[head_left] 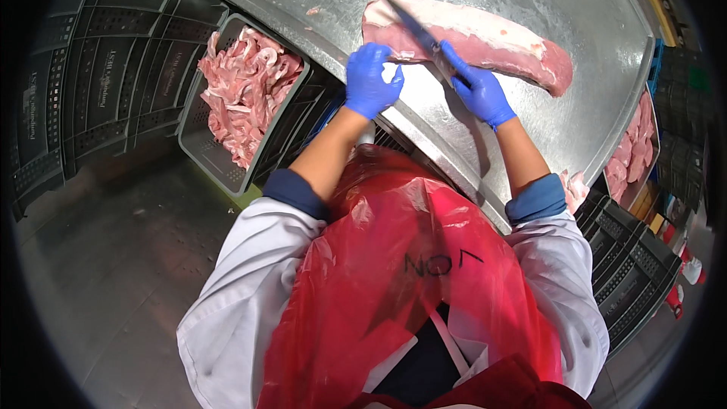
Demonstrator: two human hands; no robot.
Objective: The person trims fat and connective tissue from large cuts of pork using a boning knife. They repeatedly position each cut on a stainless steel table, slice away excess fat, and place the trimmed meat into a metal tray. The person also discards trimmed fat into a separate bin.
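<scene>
My right hand (478, 91) grips the knife (413, 26), blade angled up-left over the long pork loin (485, 42), which stretches rightward across the table (575, 113); my left hand (371, 79), fingers loosely curled, pins its near-left end.

grey crate (198, 144) of pink meat trimmings (246, 91) at left; black crates (98, 76) beyond; red plastic apron (401, 273).

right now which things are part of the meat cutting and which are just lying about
In use:
long pink pork loin with white fat
dark-bladed knife in right hand
left hand
steel table

Lying about:
grey crate of meat trimmings
stacked black crates
</scene>
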